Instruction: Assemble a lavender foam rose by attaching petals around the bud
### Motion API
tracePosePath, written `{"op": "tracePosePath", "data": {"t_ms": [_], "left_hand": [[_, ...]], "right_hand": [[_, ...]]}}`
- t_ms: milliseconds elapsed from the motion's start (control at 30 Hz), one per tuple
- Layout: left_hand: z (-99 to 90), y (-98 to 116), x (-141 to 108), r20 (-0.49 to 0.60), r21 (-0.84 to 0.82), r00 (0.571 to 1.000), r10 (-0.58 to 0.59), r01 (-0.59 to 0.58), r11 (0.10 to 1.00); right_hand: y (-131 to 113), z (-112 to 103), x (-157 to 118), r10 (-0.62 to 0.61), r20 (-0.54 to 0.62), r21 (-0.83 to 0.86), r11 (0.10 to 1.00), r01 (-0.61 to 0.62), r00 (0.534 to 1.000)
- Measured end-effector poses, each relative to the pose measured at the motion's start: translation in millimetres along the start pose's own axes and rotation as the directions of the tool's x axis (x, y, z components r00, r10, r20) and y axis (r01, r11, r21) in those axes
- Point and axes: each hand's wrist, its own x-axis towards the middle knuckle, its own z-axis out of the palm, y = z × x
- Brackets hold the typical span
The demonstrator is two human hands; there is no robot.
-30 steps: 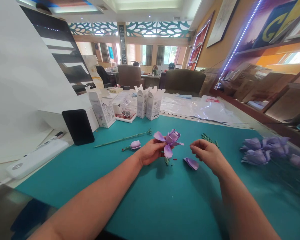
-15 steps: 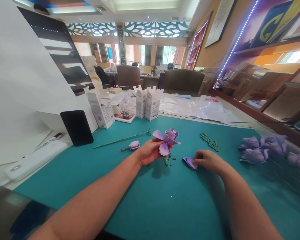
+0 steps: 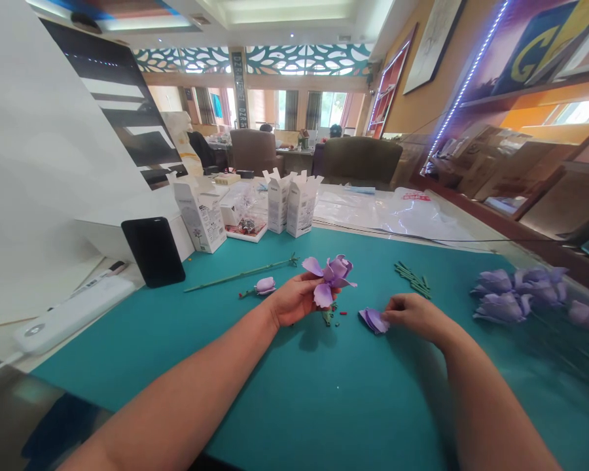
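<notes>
A purple artificial flower (image 3: 334, 273) with spread petals is held above the mat in my left hand (image 3: 294, 302), its fingers closed around the underside. To its right, my right hand (image 3: 406, 310) pinches the edge of a small stack of loose purple petals (image 3: 373, 320) lying on the mat. Below the flower are small green pieces (image 3: 328, 318) and a red bit (image 3: 343, 313). Left of my left hand lies a purple bud (image 3: 265, 285) on a short stem. A long green stem (image 3: 240, 271) stretches behind it.
Short green stems (image 3: 412, 280) lie beyond my right hand on the green mat (image 3: 294, 405). Finished purple flowers (image 3: 505, 301) rest at the right. White boxes (image 3: 300, 206), a dark phone-like slab (image 3: 153, 252) and a white power strip (image 3: 73, 313) stand at the back and left.
The fingers of my right hand have shifted slightly on the petal stack, which looks a little more fanned out. My left hand keeps the flower in nearly the same place.
</notes>
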Motion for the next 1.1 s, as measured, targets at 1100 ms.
{"op": "tracePosePath", "data": {"t_ms": [1100], "left_hand": [[4.4,-3,-2,0.054,0.208,0.986,-0.157,0.142,0.968]], "right_hand": [[-56,21,-19,-0.236,-0.227,0.578,0.748,0.326,0.945]]}}
